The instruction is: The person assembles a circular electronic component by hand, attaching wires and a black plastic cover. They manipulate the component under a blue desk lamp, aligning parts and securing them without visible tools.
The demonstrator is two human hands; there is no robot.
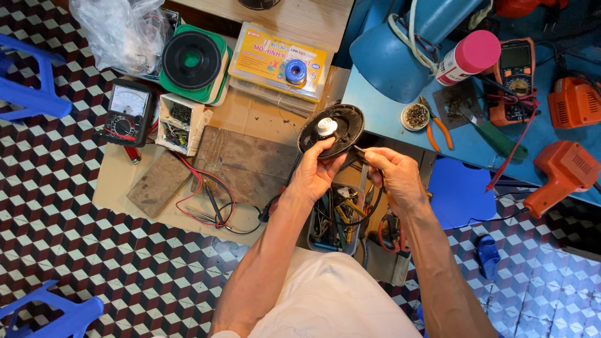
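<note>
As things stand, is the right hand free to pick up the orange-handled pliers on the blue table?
Probably not right away: the right hand is shut on a thin tool at the black disc. The pliers lie uncovered nearby, with nothing between.

Counted so far: two hands (316,172) (394,178); two meters (128,112) (516,72); two orange power tools (566,172) (573,103); two blue stools (31,81) (53,313); one black disc (332,129).

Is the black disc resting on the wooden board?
No, the left hand holds the black disc up off the wooden board, with the right hand beside it.
</note>
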